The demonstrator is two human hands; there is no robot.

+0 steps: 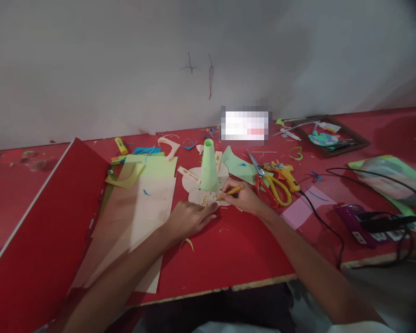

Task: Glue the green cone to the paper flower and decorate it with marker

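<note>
My right hand [242,195] is closed around a yellow pen [235,189], its tip down at a pale paper shape with rounded lobes [190,181]. A light green paper cone [210,169] stands upright on that shape. Paper strips with gold lettering and stars fan out around the cone, one strip [190,175] on its left side. My left hand [190,217] lies on the near edge of the shape, fingers stretched toward the pen tip and partly hidden from above.
Scissors with red and yellow handles [272,185] and a yellow glue gun [284,175] lie right of my hands. Large cream sheets [142,208] and a red board [48,231] are at left. A purple box with cables [358,226] and a dark frame [360,137] are farther right.
</note>
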